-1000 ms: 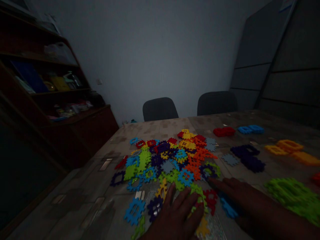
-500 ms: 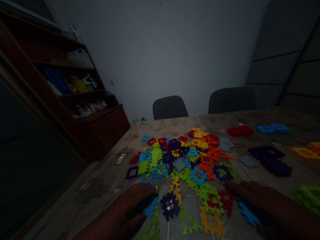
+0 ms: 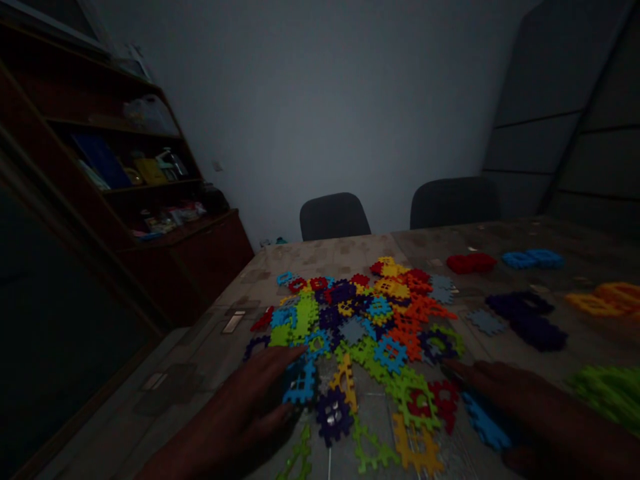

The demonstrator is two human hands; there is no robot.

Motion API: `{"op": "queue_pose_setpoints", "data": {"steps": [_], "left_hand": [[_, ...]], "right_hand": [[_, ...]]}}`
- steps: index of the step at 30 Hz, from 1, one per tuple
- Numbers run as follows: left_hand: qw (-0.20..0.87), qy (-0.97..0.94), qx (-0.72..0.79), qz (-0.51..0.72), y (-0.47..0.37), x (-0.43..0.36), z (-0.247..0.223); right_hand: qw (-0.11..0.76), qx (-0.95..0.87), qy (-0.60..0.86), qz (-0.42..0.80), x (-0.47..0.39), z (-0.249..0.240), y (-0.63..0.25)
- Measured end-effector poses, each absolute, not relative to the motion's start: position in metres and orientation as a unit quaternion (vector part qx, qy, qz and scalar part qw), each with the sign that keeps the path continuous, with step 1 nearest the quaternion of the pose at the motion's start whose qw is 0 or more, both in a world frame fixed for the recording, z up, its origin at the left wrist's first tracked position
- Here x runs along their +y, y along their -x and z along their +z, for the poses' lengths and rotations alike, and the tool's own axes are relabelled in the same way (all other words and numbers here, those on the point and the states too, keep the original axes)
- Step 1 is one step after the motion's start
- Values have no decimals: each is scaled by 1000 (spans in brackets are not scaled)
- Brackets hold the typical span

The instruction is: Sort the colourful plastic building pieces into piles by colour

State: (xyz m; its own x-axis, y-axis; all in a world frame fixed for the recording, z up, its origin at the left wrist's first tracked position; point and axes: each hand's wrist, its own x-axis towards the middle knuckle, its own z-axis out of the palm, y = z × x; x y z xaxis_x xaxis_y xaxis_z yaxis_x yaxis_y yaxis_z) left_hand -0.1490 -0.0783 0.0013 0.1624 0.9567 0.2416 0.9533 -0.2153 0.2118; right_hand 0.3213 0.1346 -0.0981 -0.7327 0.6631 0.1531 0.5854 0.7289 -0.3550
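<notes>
In the head view, my left hand [image 3: 245, 393] is at the lower left, gripping a blue toothed square building piece [image 3: 301, 381] with window-like holes between thumb and fingers. The piece is tilted up at the near left edge of the pile of coloured toothed pieces [image 3: 353, 328]. My right hand [image 3: 505, 400], at the lower right, is curved around another blue toothed piece [image 3: 485, 421], partly hidden under the palm. Its fingertips are near a purple ring-shaped piece [image 3: 437, 345] and a red piece [image 3: 445, 400]. Between the hands lie a purple square [image 3: 334, 415] and a green triangle [image 3: 373, 448].
To the right are sorted groups: red pieces [image 3: 471, 263], blue pieces [image 3: 534, 259], purple pieces [image 3: 530, 320], orange-yellow pieces [image 3: 605, 300] and green pieces [image 3: 610, 393]. Two dark chairs [image 3: 335, 217] stand beyond the patterned table [image 3: 210, 353]. A shelf unit [image 3: 200, 247] is at the left.
My left hand has moved slightly up and turned the blue square so its windowed face shows. My right hand stays in nearly the same place by its blue piece. The view has shifted slightly.
</notes>
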Motion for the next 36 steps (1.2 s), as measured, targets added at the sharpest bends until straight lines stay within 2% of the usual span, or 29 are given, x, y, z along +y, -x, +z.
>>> {"op": "queue_pose_setpoints", "data": {"steps": [7,15,19,25,32,36], "left_hand": [[70,-836,519,165,95,-2,33],[77,-847,512,124,56,40,33],[115,-863,484,91,48,51,32],[120,-849,506,94,45,72,23],[97,-843,516,114,36,38,37],[56,-867,479,127,31,-17,13]], "right_hand": [[86,-922,354,129,134,-95,-315],[49,-916,368,151,125,-73,-302],[20,-910,387,150,123,-65,-294],[65,-916,378,122,120,-75,-298],[113,-922,359,92,120,-83,-302],[100,-926,345,116,124,-84,-305]]}}
